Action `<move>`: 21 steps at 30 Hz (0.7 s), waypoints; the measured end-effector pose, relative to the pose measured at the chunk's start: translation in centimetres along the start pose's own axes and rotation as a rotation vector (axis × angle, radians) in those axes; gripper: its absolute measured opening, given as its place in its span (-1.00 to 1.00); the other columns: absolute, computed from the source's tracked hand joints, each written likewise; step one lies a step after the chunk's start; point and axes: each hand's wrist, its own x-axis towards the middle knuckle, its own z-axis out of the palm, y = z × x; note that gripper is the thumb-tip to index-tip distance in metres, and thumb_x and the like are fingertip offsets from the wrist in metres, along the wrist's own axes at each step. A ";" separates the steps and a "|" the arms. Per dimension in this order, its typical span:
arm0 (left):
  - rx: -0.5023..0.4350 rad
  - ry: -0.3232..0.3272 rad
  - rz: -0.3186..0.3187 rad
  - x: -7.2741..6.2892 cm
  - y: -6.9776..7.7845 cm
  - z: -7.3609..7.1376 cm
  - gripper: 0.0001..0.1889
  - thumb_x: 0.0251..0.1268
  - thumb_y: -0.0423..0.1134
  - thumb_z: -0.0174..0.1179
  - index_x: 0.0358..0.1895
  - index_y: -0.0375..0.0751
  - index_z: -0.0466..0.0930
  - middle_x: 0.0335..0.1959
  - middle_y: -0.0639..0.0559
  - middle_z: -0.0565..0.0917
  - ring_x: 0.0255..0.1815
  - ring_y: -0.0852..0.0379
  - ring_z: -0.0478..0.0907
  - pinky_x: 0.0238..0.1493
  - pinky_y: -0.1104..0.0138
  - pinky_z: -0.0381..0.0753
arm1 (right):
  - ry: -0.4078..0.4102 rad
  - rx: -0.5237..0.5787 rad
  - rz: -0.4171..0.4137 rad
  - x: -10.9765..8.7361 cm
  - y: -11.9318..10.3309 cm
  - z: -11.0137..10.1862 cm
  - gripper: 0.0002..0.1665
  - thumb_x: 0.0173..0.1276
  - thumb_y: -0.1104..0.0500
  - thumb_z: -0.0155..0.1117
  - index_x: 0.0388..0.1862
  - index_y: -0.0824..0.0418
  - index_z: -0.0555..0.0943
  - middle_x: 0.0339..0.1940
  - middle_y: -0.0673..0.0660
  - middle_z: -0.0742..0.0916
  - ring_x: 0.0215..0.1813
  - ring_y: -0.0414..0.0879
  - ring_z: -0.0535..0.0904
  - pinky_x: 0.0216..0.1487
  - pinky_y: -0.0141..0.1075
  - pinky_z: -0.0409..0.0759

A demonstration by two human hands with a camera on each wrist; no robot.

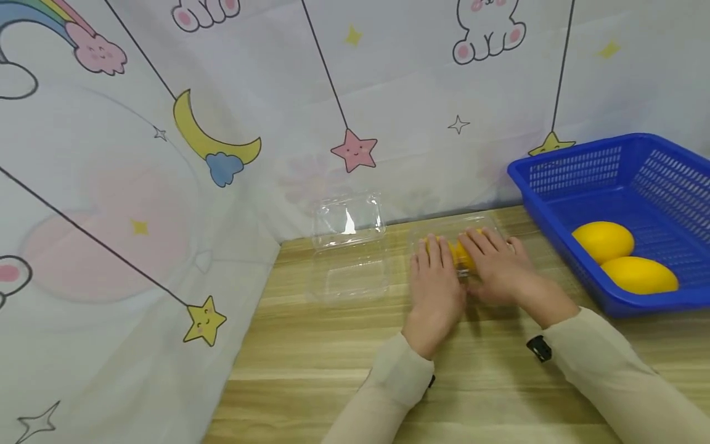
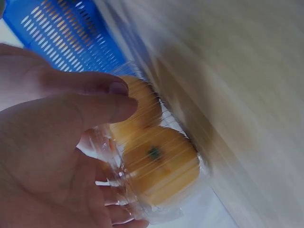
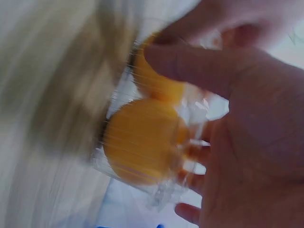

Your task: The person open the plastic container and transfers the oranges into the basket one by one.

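A clear plastic clamshell box (image 1: 482,222) with yellow-orange fruits (image 2: 166,166) inside stands near the back of the table. Both hands press on this box from the front side. My left hand (image 1: 435,296) lays its straight fingers over the left part of the lid. On the right part rest the extended fingers of my right hand (image 1: 501,271). In the wrist views the two thumbs meet in front of the box, and a small green stem end shows on one fruit through the plastic. The hands hide much of the lid in the head view.
To the left, another clear clamshell box (image 1: 355,277) stands with its lid raised. A blue slotted basket (image 1: 566,246) on the right holds two yellow fruits (image 1: 638,275). Behind the wood-grain table (image 1: 310,364) hangs a patterned white cloth (image 1: 410,123).
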 end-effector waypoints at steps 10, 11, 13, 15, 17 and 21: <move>-0.272 0.079 0.156 -0.1 -2.4 -0.6 -0.17 0.59 0.10 0.18 0.70 -0.25 0.12 0.73 -0.17 0.14 0.75 -0.11 0.05 0.68 0.13 0.12 | -0.002 -0.045 0.027 -0.3 0.0 -1.0 0.07 0.42 -0.03 0.47 0.69 0.39 0.18 0.69 0.45 0.23 0.67 0.48 0.07 0.57 0.47 -0.20; -0.332 0.101 0.172 -0.3 -3.0 -0.8 -0.20 0.60 0.05 0.20 0.68 -0.30 0.14 0.71 -0.20 0.16 0.74 -0.14 0.06 0.69 0.12 0.11 | -0.003 -0.042 0.030 -0.4 0.0 -1.1 0.07 0.42 -0.03 0.47 0.69 0.38 0.17 0.69 0.45 0.22 0.67 0.49 0.06 0.57 0.47 -0.23; -0.451 0.149 0.175 -0.8 -4.1 -1.2 -0.26 0.58 -0.06 0.25 0.64 -0.35 0.22 0.67 -0.23 0.25 0.70 -0.17 0.17 0.65 0.10 0.20 | 0.011 -0.039 0.024 -0.4 0.1 -1.2 0.07 0.43 -0.04 0.47 0.70 0.35 0.18 0.69 0.46 0.22 0.67 0.49 0.05 0.57 0.47 -0.28; -0.578 0.202 0.164 -1.5 -5.3 -1.4 -0.36 0.55 -0.16 0.28 0.55 -0.37 0.36 0.56 -0.26 0.40 0.57 -0.19 0.37 0.55 0.08 0.39 | 0.069 -0.040 -0.014 -0.4 0.0 -1.3 0.00 0.42 -0.03 0.49 0.66 0.30 0.26 0.67 0.45 0.28 0.66 0.46 0.10 0.57 0.46 -0.26; -0.736 0.229 0.156 -2.3 -6.5 -1.4 -0.52 0.53 -0.26 0.27 0.40 -0.39 0.52 0.38 -0.26 0.57 0.32 -0.15 0.61 0.33 0.16 0.63 | 0.171 -0.033 -0.086 -0.4 -0.4 -1.3 -0.13 0.38 0.03 0.54 0.55 0.28 0.41 0.60 0.43 0.40 0.63 0.41 0.19 0.56 0.46 -0.19; -1.040 0.203 0.186 -3.3 -7.6 -0.9 -0.82 0.52 -0.40 0.21 0.04 -0.42 0.67 -0.09 -0.19 0.75 -0.18 -0.05 0.72 -0.20 0.38 0.73 | 0.369 -0.026 -0.256 0.0 -0.8 -1.2 -0.62 0.25 0.21 0.64 0.01 0.21 0.71 0.30 0.32 0.66 0.55 0.31 0.35 0.55 0.43 -0.10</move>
